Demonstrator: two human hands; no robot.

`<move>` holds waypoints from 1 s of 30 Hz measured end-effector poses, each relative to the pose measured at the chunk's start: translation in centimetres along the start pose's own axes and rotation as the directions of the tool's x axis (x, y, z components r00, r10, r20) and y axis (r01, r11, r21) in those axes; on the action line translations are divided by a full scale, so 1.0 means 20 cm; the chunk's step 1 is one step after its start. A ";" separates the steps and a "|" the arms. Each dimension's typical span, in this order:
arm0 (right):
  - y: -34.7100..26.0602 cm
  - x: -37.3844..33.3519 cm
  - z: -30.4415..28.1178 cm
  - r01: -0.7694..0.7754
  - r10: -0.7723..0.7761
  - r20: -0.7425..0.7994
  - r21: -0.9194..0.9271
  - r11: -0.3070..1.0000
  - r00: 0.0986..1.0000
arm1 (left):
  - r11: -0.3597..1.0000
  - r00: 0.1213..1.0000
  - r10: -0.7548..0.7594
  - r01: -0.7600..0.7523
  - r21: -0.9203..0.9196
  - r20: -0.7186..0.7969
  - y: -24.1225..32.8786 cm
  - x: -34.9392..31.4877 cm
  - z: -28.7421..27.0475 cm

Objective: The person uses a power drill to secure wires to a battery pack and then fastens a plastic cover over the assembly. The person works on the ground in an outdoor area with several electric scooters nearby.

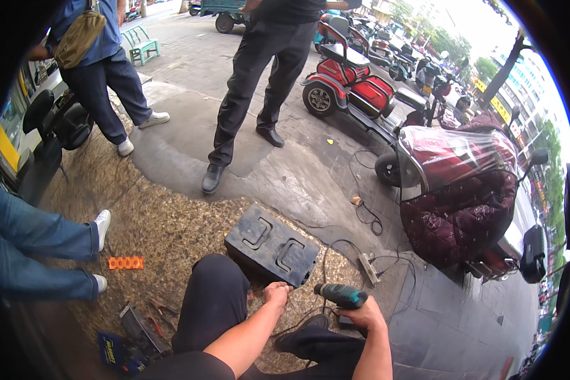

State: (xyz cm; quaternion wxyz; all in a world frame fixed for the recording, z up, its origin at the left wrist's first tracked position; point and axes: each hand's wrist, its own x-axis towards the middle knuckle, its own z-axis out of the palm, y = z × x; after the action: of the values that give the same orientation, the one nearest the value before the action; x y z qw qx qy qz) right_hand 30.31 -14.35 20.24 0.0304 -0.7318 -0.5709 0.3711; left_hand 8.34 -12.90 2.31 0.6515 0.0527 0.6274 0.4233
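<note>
My right hand [366, 314] is wrapped round the grip of a teal and black power drill [345, 295]. The drill's nose points left, toward the near right corner of a black box [269, 244] with raised ridges on its top. At the near edge of that box is my left hand [277, 295], its fingers pinched together. Whatever they hold, if anything, is too small to make out. The box lies on the stone ground just beyond my knees, and a gap shows between the drill and the box.
A power strip [368, 268] with cables lies right of the box. Pliers [154, 324], a dark open case [139, 329] and an orange strip with holes [125, 262] lie to the left. Several people stand around. A red scooter [453, 158] with a quilted cover [462, 218] is parked at right.
</note>
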 end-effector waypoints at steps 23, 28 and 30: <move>0.01 -0.14 -0.08 0.063 -0.040 -0.070 0.357 0.932 0.997 | 0.886 0.955 -0.190 0.267 -0.379 0.228 0.23 0.19 0.20; 0.01 -0.13 -0.06 0.144 -0.110 -0.114 0.354 0.924 0.987 | 0.869 0.942 -0.208 0.302 -0.392 0.264 0.24 0.19 0.25; 0.01 -0.12 -0.06 0.175 -0.138 -0.122 0.384 0.907 0.983 | 0.873 0.945 -0.203 0.293 -0.389 0.256 0.24 0.20 0.25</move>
State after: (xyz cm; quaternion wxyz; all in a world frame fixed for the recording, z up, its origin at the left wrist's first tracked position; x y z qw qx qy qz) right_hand 30.98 -15.98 22.14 0.2326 -0.6790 -0.5395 0.4403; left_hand 9.75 -5.05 3.23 0.7581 -0.1268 0.4511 0.4535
